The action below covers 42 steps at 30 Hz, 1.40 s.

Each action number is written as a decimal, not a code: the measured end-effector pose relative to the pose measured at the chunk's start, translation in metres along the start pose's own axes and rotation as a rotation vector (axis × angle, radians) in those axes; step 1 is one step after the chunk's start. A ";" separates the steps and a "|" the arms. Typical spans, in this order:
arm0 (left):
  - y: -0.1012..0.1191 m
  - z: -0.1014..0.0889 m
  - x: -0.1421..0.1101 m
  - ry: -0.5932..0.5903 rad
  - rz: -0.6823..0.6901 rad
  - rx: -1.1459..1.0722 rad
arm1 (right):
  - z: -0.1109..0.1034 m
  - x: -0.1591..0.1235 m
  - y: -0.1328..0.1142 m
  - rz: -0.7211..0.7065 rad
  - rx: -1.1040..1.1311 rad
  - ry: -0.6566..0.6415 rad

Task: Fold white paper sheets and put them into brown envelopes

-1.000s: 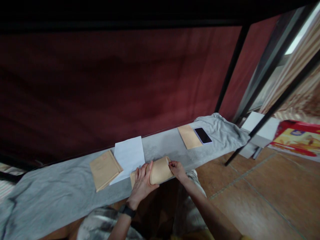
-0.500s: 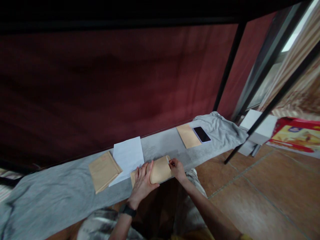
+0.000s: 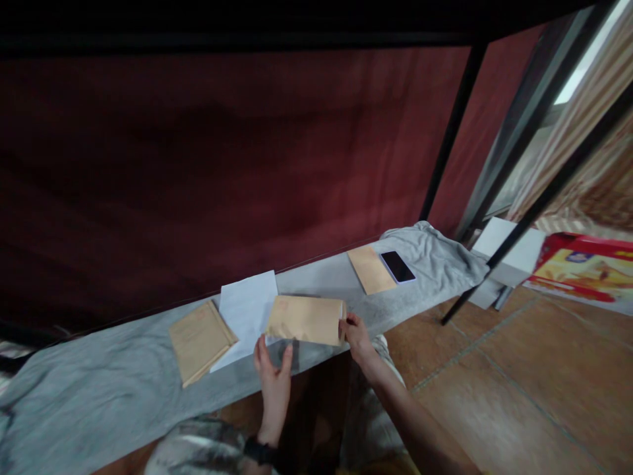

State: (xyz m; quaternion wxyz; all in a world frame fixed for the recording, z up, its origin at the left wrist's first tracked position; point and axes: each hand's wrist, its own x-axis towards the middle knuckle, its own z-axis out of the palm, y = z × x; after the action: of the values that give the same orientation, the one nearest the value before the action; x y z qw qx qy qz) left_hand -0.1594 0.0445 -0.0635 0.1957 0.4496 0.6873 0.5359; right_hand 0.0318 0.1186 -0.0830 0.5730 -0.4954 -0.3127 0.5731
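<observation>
A brown paper envelope (image 3: 305,319) is raised slightly over the grey cloth, its right end gaping a little with something white just inside. My right hand (image 3: 356,335) pinches that end between thumb and fingers. Below the envelope's left end is my left hand (image 3: 274,369), thumb and fingers apart, its fingertips close to the lower edge; whether they touch it I cannot tell. White paper sheets (image 3: 246,307) lie partly beneath the envelope. Left of them rests a stack of brown envelopes (image 3: 202,343).
A single brown envelope (image 3: 370,270) lies beside a dark-screened phone (image 3: 397,266) toward the right of the cloth-covered board (image 3: 123,389). Black metal posts (image 3: 452,138) rise at the right. A white box (image 3: 509,247) and a red printed carton (image 3: 586,267) stand on the tiled floor.
The envelope was bent under my left hand and now lies straighter, lifted and shifted left. My left hand has come off its top and turned, fingers spread. My right hand keeps its pinch.
</observation>
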 end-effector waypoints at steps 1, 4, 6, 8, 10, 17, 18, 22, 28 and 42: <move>0.000 0.005 -0.007 -0.005 -0.179 -0.151 | 0.001 -0.001 0.000 0.010 0.026 0.007; 0.007 0.026 -0.022 -0.205 -0.629 -0.586 | 0.006 -0.005 0.003 0.028 0.091 0.017; 0.015 0.042 -0.023 -0.306 -0.741 -0.750 | 0.009 -0.009 0.006 0.030 0.122 0.014; 0.022 0.056 -0.019 -0.321 -0.749 -0.795 | 0.009 -0.013 0.007 0.032 0.140 0.001; 0.025 0.068 -0.010 -0.321 -0.718 -0.772 | 0.007 -0.015 0.006 0.035 0.167 -0.023; 0.020 0.089 0.026 -0.332 -0.566 -0.574 | -0.013 0.003 -0.001 -0.046 -0.013 -0.039; 0.019 0.090 0.031 -0.328 -0.550 -0.531 | -0.018 0.007 0.000 -0.078 -0.071 -0.023; 0.008 0.093 0.048 -0.360 -0.478 -0.372 | -0.032 0.021 0.002 -0.298 -0.387 -0.026; -0.014 0.084 0.051 -0.357 -0.159 0.069 | -0.037 0.035 0.005 -0.730 -0.977 -0.393; -0.009 0.163 0.136 -0.550 0.411 0.532 | -0.041 0.039 0.020 -0.897 -1.166 -0.372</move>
State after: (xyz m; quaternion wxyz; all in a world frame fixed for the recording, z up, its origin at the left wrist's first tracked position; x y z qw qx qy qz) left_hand -0.1117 0.2484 -0.0995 0.1381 0.7381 0.6198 0.2280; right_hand 0.0685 0.1448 -0.1225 0.3345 -0.4387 -0.8279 0.1011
